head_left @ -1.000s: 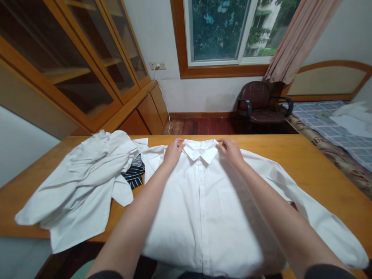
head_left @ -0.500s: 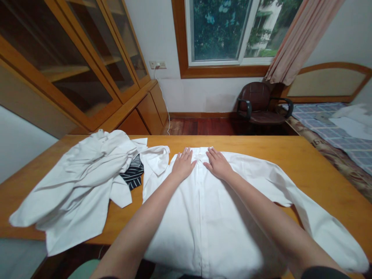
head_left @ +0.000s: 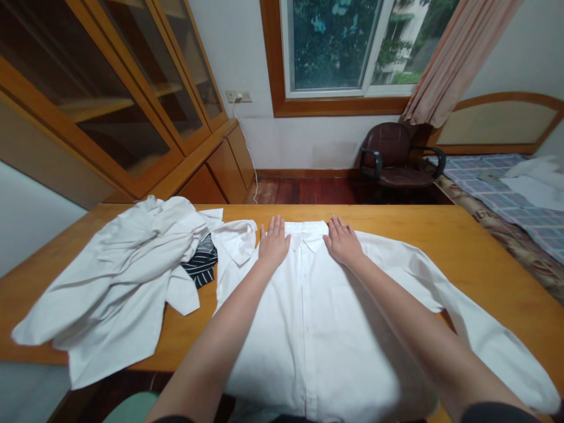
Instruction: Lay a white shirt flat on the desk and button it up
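A white button-up shirt (head_left: 308, 329) lies front up on the wooden table (head_left: 484, 247), collar at the far side. My left hand (head_left: 273, 242) rests flat on the shirt just left of the collar, fingers stretched out. Just right of the collar lies my right hand (head_left: 343, 241), flat too and open. Neither hand holds anything. The shirt's right sleeve (head_left: 484, 335) trails toward the table's near right corner.
A crumpled white garment (head_left: 118, 282) lies on the left of the table, with a dark striped cloth (head_left: 201, 263) tucked beside it. Beyond the table stand a brown chair (head_left: 394, 154), a wooden glass-door cabinet (head_left: 132, 100) and a bed (head_left: 515, 194) at the right.
Both hands first left the collar and pressed flat close together on the shirt's chest. They have since slid apart and slightly farther, to either side of the collar.
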The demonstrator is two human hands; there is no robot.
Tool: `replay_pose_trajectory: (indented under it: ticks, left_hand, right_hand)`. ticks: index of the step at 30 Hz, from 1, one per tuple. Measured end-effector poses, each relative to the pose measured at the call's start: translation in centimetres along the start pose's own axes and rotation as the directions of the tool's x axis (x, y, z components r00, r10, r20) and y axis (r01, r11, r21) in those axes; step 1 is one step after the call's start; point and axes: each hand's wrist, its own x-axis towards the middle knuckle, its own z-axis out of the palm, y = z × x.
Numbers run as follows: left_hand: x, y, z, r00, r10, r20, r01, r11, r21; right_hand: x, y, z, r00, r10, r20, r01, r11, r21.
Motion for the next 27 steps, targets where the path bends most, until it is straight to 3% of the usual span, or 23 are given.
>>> replay_pose_trajectory:
  ticks: [3, 5, 7, 9, 19, 27]
  left_hand:
    - [-1.0, 1.0, -0.6, 0.987, 0.155, -0.045, -0.155, 0.988, -0.001]
    - [-1.9, 1.7, -0.4, 0.971, 0.235, -0.042, -0.235, 0.972, -0.011]
    - [-2.9, 2.1, 0.1, 0.968, 0.251, -0.021, -0.251, 0.968, -0.016]
    - [-3.5, 2.1, 0.8, 0.973, 0.231, 0.002, -0.231, 0.973, -0.015]
    - [-2.1, 1.1, 1.3, 0.987, 0.15, 0.057, -0.147, 0.988, -0.055]
    - [-1.2, -1.1, 1.0, 0.998, 0.034, 0.055, -0.032, 0.998, -0.049]
  right_hand:
    - [-1.4, -1.1, -0.6, 0.987, -0.139, -0.077, 0.142, 0.989, 0.038]
    - [-2.4, -2.0, -0.9, 0.955, -0.292, -0.047, 0.295, 0.952, 0.083]
    - [-3.2, -2.5, -0.9, 0.912, -0.411, 0.006, 0.407, 0.905, 0.127]
    - [-3.5, -2.6, -0.8, 0.892, -0.451, 0.04, 0.442, 0.886, 0.144]
    - [-1.2, 0.5, -0.6, 0.966, -0.234, 0.11, 0.23, 0.972, 0.049]
    - [-0.8, 2.6, -0.1, 0.982, -0.119, 0.144, 0.118, 0.993, 0.017]
